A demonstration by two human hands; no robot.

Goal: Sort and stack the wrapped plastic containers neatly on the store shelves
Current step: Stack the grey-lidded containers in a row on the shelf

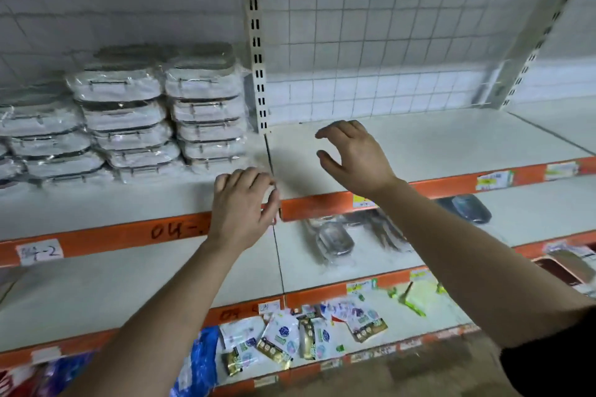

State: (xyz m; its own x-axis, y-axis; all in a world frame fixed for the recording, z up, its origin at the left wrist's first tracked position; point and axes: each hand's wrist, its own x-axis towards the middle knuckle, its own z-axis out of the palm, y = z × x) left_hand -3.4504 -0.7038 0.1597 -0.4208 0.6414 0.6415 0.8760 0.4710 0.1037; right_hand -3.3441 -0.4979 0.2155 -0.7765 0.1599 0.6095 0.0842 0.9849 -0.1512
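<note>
Several stacks of white wrapped plastic containers stand on the left part of the upper shelf, against the wire-grid back. My left hand hovers at the shelf's front edge, just right of the stacks, fingers loosely curled and holding nothing. My right hand hangs over the bare right section of the same shelf, fingers and thumb spread in an open claw, nothing in it. A wrapped container with a dark lid lies on the shelf below, under my right forearm.
A slotted upright post divides the two shelf bays. Orange price rails edge each shelf. A dark wrapped item lies on the second shelf at right. Small sachets and green tools litter the lower shelves.
</note>
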